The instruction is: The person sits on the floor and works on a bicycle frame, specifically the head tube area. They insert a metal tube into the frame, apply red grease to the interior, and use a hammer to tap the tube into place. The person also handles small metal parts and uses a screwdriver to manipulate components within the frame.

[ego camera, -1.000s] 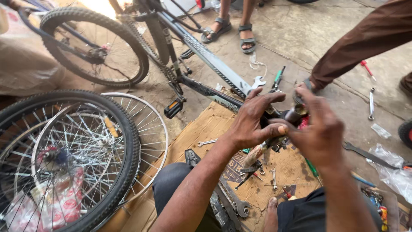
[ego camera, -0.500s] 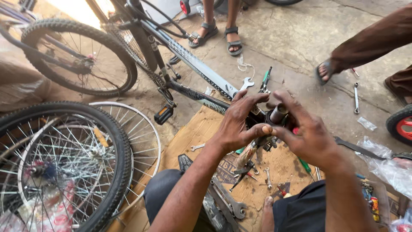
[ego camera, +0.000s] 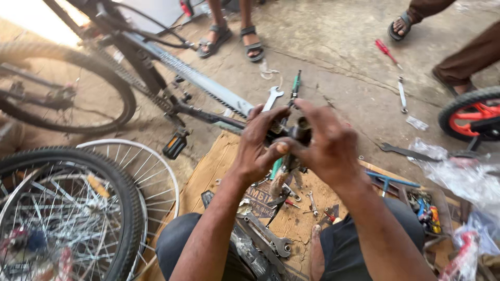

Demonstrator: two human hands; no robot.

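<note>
Both hands meet above my lap around a small dark metal bicycle part (ego camera: 295,133). My left hand (ego camera: 259,147) grips its left side, thumb pressed across the front. My right hand (ego camera: 325,145) covers the right side and top, hiding most of the part. A green-handled tool (ego camera: 277,169) hangs just below the hands; whether a hand holds it cannot be told. Under them lies a sheet of cardboard (ego camera: 219,166) strewn with wrenches (ego camera: 265,234) and small tools.
A bicycle frame (ego camera: 198,78) with a pedal (ego camera: 174,145) lies ahead on the left. Spoked wheels (ego camera: 67,208) stack at the lower left. Other people's sandalled feet (ego camera: 232,36) stand beyond. A red small wheel (ego camera: 471,117), plastic bags (ego camera: 469,179) and loose spanners (ego camera: 402,96) are on the right.
The view has shifted, so the bicycle and wheels sit further left and up. My hands have stayed closed around the part, turning slightly, with the right hand covering more of it.
</note>
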